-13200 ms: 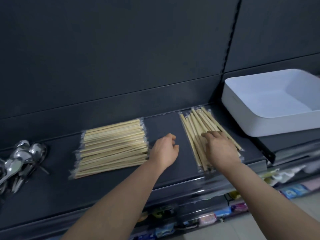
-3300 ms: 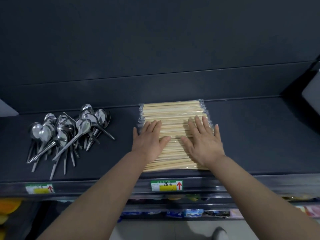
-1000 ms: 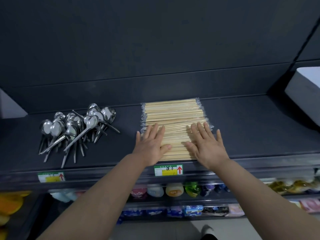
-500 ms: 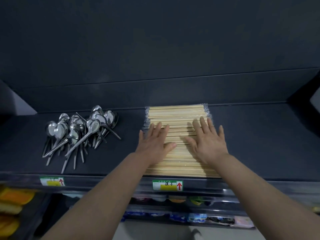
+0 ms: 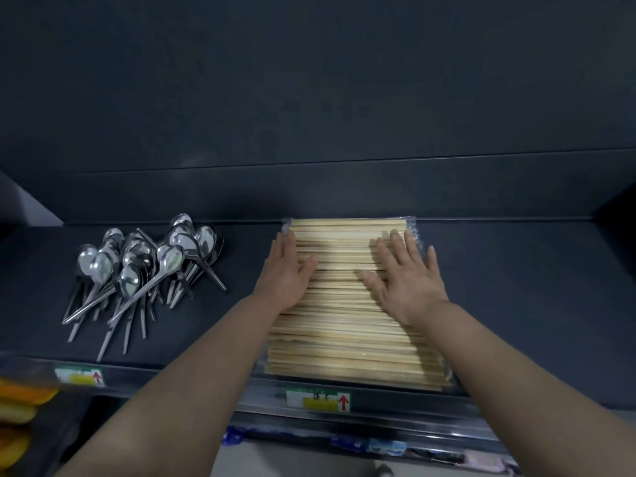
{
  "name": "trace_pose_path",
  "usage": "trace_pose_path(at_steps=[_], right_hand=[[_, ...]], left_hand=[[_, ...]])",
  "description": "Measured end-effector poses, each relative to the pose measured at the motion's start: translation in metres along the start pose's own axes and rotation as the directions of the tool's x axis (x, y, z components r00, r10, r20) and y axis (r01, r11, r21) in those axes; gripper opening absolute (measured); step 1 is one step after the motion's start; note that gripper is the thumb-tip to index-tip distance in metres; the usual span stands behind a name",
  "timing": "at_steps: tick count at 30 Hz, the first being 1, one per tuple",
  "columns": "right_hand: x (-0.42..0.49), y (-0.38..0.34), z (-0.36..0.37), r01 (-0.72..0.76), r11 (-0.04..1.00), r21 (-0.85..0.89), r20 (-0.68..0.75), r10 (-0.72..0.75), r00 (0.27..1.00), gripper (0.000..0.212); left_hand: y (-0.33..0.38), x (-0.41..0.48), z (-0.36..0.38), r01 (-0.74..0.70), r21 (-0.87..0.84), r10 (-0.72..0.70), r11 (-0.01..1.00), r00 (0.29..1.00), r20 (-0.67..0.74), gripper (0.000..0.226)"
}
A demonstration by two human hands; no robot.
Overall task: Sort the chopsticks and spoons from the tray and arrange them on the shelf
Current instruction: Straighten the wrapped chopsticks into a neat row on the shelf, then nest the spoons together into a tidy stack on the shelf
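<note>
A wide stack of pale wooden chopsticks in clear wrappers (image 5: 347, 335) lies crosswise on the dark shelf (image 5: 516, 287), reaching from the back wall to the front lip. My left hand (image 5: 284, 273) lies flat with straight fingers on the stack's left side. My right hand (image 5: 407, 277) presses flat on its right side, fingers spread. A pile of several shiny metal spoons (image 5: 144, 270) lies to the left on the same shelf, bowls toward the back wall, apart from both hands.
Price labels with red arrows sit on the shelf's front rail, one under the chopsticks (image 5: 318, 401) and one under the spoons (image 5: 81, 376). Yellow-orange goods (image 5: 17, 407) show on a lower shelf at the far left. Colourful packets line the shelf below.
Both hands slid further back along the chopstick stack toward the wall, and the stack now reaches the back wall. The spoons have not moved. The white tray on the right is out of view.
</note>
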State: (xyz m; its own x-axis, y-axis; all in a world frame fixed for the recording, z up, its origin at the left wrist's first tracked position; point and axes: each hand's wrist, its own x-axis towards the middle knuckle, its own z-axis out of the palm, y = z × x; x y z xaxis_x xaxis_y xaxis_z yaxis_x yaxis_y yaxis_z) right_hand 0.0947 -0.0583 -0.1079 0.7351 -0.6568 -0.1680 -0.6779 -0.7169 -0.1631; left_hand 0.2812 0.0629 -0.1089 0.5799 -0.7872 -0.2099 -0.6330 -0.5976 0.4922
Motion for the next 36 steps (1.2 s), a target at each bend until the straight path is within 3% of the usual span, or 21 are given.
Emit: trace_pose_path(at_steps=[7,12,21,24,28,32,36], right_hand=[[0.007,-0.002,0.013,0.028,0.999,-0.019,0.048,-0.027,0.998,0.076],[0.016,-0.006,0.006,-0.013,1.000,0.028,0.007,0.013,1.000,0.076],[0.022,-0.017,0.009,-0.062,0.998,0.031,0.048,0.060,0.997,0.078],[0.018,-0.022,0.005,-0.081,0.995,0.066,0.010,0.080,0.997,0.076],[0.023,-0.042,-0.004,0.017,0.993,0.113,-0.096,-0.007,0.995,0.061],[0.033,-0.085,-0.005,0.193,0.969,0.154,-0.175,-0.165,0.971,0.053],[0.037,-0.143,-0.004,0.329,0.929,0.167,-0.202,-0.295,0.934,0.049]], left_hand=[[0.000,0.008,0.016,0.011,0.084,-0.008,0.996,0.999,-0.032,0.073],[-0.007,0.026,0.004,0.077,-0.085,-0.084,0.993,0.994,-0.077,0.077],[-0.009,0.060,-0.002,-0.030,0.057,0.029,0.998,0.999,0.020,0.074],[-0.009,0.056,-0.004,-0.054,0.026,0.053,0.998,0.998,0.045,0.072],[-0.008,0.040,-0.016,-0.079,-0.062,0.076,0.995,0.996,-0.051,0.064],[-0.011,0.001,-0.040,-0.198,-0.015,0.190,0.980,0.957,-0.218,0.048],[-0.044,-0.031,-0.076,-0.171,0.075,0.187,0.982,0.902,-0.389,0.044]])
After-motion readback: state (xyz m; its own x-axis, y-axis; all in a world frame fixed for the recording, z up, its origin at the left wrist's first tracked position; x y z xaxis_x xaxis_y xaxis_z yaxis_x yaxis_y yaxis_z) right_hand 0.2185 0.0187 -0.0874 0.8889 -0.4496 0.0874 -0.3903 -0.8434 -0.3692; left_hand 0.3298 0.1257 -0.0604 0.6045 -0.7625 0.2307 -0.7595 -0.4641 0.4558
